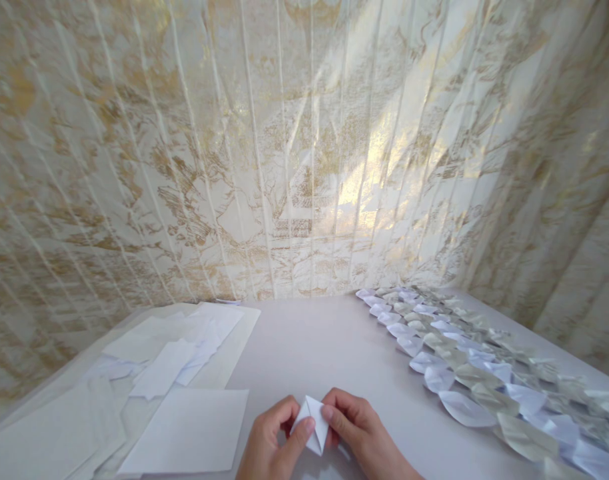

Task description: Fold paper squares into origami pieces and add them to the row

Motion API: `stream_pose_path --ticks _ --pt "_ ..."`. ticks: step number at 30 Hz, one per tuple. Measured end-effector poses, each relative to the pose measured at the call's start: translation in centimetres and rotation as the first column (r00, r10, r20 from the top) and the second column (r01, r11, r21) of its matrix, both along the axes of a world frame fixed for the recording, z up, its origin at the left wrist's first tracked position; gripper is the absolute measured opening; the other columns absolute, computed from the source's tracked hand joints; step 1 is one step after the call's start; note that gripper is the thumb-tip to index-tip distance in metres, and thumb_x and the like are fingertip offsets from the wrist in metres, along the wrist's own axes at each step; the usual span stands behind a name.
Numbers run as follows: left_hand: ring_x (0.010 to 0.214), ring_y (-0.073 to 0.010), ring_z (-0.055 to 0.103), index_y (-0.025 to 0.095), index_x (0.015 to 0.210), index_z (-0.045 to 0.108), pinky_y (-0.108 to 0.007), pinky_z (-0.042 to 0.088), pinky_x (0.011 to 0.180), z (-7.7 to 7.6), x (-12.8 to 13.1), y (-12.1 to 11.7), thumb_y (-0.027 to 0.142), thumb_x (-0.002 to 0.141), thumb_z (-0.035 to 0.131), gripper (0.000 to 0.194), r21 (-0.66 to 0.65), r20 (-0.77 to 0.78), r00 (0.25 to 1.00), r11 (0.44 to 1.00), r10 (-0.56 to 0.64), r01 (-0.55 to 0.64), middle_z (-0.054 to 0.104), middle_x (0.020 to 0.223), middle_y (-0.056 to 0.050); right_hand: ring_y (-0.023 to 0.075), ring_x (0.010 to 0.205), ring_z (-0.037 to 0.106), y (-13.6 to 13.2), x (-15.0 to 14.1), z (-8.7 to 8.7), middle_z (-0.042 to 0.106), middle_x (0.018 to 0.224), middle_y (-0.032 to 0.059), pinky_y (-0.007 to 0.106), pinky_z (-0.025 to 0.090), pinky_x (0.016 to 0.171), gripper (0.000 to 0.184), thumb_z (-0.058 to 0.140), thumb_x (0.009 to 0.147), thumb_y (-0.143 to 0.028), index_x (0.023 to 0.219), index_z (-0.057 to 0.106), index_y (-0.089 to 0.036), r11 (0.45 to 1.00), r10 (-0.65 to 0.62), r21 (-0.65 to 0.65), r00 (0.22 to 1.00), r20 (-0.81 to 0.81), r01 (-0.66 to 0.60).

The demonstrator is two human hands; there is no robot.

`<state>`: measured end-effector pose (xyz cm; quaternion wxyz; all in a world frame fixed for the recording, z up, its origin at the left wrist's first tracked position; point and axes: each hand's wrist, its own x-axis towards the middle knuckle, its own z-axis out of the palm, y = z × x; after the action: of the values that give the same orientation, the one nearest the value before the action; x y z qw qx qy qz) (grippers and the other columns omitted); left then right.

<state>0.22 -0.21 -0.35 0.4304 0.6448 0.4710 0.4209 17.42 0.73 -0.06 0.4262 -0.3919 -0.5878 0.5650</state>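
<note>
A small folded piece of white paper (312,435) is held over the near middle of the table, with creased flaps meeting along a line down its face. My left hand (276,437) pinches its left side, thumb lying on the front. On the opposite side, my right hand (357,427) grips the right edge between thumb and curled fingers. The fingers behind the paper are partly hidden. Closest to my left hand on the table lies a flat white sheet (189,430).
Loose white paper sheets and scraps (164,367) overlap on the left. Rows of folded white and greyish paper pieces (464,408) cover the right side of the pale table (294,347). A white and gold patterned curtain (264,167) hangs behind the table.
</note>
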Motion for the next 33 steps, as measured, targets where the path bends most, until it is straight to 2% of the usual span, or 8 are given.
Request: stream_pose_path --ticks 12,15,17,20,24,27,29,33 --pt "0.068 -0.0173 0.052 0.018 0.068 0.06 -0.025 0.039 0.065 0.1 0.0 0.1 0.062 0.085 0.055 0.047 -0.129 0.15 0.989 0.992 0.006 0.014 0.055 0.064 0.001 0.0148 0.063 0.047 0.1 0.3 0.6 0.051 0.064 -0.0021 0.027 0.034 0.062 0.049 0.06 0.083 -0.066 0.074 0.056 -0.018 1.0 0.015 0.0 0.998 -0.058 -0.015" --pt "0.066 -0.0166 0.053 0.017 0.069 0.06 -0.024 0.039 0.062 -0.1 0.3 0.0 0.064 0.085 0.054 0.05 -0.148 0.146 0.989 0.989 0.013 0.009 0.056 0.064 0.0 0.0169 0.067 0.051 0.1 0.1 0.2 0.052 0.069 -0.0013 0.028 0.039 0.064 0.041 0.065 0.082 -0.059 0.077 0.053 -0.02 0.997 0.016 0.078 0.997 -0.073 -0.011" --pt "0.063 -0.015 0.052 0.017 0.075 0.062 -0.023 0.039 0.059 0.0 0.5 -0.2 0.066 0.085 0.053 0.05 -0.138 0.146 0.989 0.99 0.031 -0.011 0.056 0.063 0.001 0.0174 0.071 0.051 0.0 0.1 0.1 0.053 0.076 0.0004 0.029 0.041 0.068 0.035 0.062 0.087 -0.05 0.072 0.048 -0.021 0.975 -0.107 0.194 0.994 -0.029 0.11" --pt "0.065 -0.0152 0.055 0.019 0.085 0.062 -0.023 0.042 0.059 0.5 1.0 -0.7 0.068 0.084 0.054 0.05 -0.115 0.206 0.976 0.992 0.064 -0.041 0.061 0.071 0.0 0.0176 0.075 0.051 0.0 0.6 0.4 0.054 0.084 0.0014 0.028 0.042 0.07 0.023 0.055 0.091 -0.03 0.073 0.043 -0.023 0.885 -0.268 0.416 0.959 0.093 0.208" --pt "0.069 -0.0166 0.057 0.018 0.087 0.066 -0.024 0.044 0.063 0.6 1.6 -1.2 0.07 0.08 0.057 0.053 -0.171 0.267 0.964 0.984 0.009 0.039 0.061 0.071 0.0 0.0199 0.078 0.053 0.2 0.9 0.2 0.06 0.091 0.0033 0.031 0.041 0.071 0.02 0.05 0.076 -0.005 0.081 0.046 -0.023 0.646 -0.334 0.762 0.882 0.331 -0.041" --pt "0.066 -0.0152 0.051 0.015 0.089 0.069 -0.025 0.042 0.062 0.0 1.6 -0.9 0.069 0.077 0.062 0.056 -0.252 0.319 0.947 0.966 0.022 0.063 0.058 0.068 0.001 0.0212 0.078 0.051 0.2 0.5 -0.1 0.061 0.094 0.0043 0.033 0.039 0.071 0.029 0.049 0.065 -0.002 0.087 0.049 -0.022 0.479 -0.39 0.858 0.831 0.396 -0.184" --pt "0.067 -0.0164 0.052 0.014 0.09 0.07 -0.026 0.042 0.063 -0.4 1.3 -0.2 0.068 0.076 0.065 0.056 -0.283 0.381 0.924 0.955 0.026 0.09 0.06 0.067 0.0 0.0229 0.087 0.052 0.1 0.3 0.0 0.06 0.103 0.0063 0.034 0.042 0.076 0.035 0.052 0.066 -0.001 0.094 0.054 -0.022 0.498 -0.376 0.842 0.824 0.424 -0.206" --pt "0.062 -0.0171 0.057 0.012 0.092 0.07 -0.027 0.044 0.061 -0.7 0.4 1.2 0.067 0.074 0.067 0.058 -0.307 0.408 0.912 0.937 -0.03 0.168 0.065 0.066 -0.002 0.0243 0.109 0.05 0.0 1.1 1.0 0.051 0.123 0.0082 0.034 0.044 0.091 0.041 0.061 0.072 -0.002 0.108 0.06 -0.024 0.703 -0.176 0.677 0.87 0.46 -0.216"
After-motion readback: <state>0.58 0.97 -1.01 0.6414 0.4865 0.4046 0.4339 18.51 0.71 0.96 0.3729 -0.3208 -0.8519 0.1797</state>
